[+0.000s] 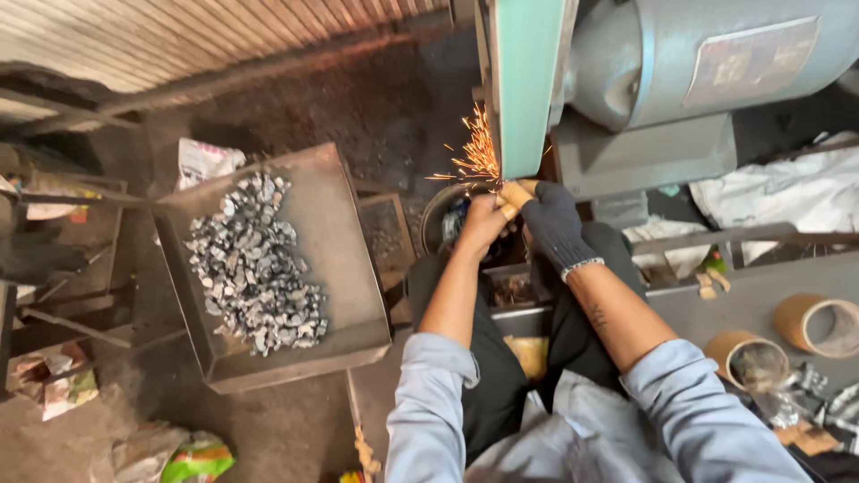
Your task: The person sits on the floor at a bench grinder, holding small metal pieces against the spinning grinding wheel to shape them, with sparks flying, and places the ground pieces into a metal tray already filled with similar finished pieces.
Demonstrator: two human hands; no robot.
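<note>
Right now my bare left hand (483, 222) and gloved right hand (548, 224) pinch a small metal piece (512, 193), fingers closed tight, against the green sanding belt (523, 80), sparks (474, 156) flying; it seems stiff, hot, best gripped at its outer end.

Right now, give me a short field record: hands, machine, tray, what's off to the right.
left hand: bare, pressing a small piece to the belt
right hand: dark glove, same piece, grip shut
belt grinder: green belt, sparks flying left
tray: metal, pile of small grey metal pieces
right side: cardboard rolls
</note>
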